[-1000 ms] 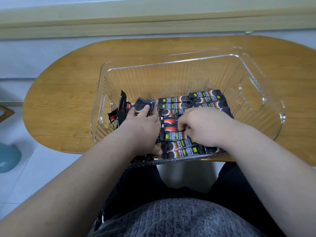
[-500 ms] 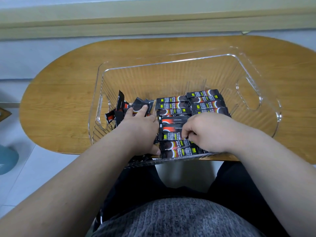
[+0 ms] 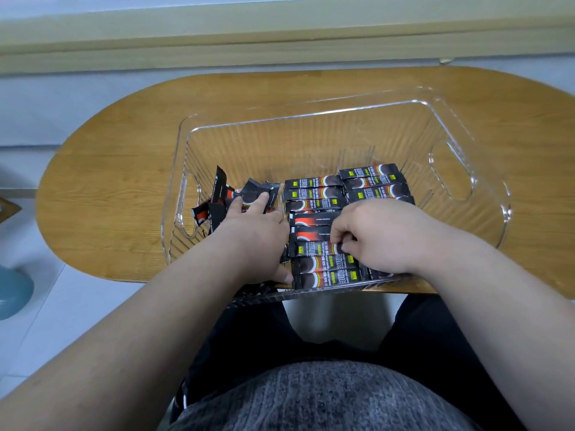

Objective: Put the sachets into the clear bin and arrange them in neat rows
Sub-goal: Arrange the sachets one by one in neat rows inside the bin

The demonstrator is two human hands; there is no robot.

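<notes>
A clear ribbed bin [image 3: 311,119] stands on the wooden table. Several black coffee sachets lie in two flat rows: a middle row [image 3: 314,194] and a right row [image 3: 373,181]. A loose heap of sachets [image 3: 221,194] fills the bin's left side. My left hand [image 3: 252,234] lies with straight fingers on that heap, its thumb against the near end of the middle row. My right hand [image 3: 376,237] has curled fingers that pinch the end of one sachet [image 3: 311,248] in the middle row. The near part of the right row is hidden under it.
The bin has cut-out handles on the left [image 3: 189,209] and right [image 3: 451,175]. The oval table [image 3: 109,169] shows bare wood around the bin. A teal object [image 3: 12,290] sits on the floor at left. My lap lies below the table's front edge.
My right hand has slid a little toward me along the middle row and its fingers have closed on a sachet's end. My left hand has stayed on the heap.
</notes>
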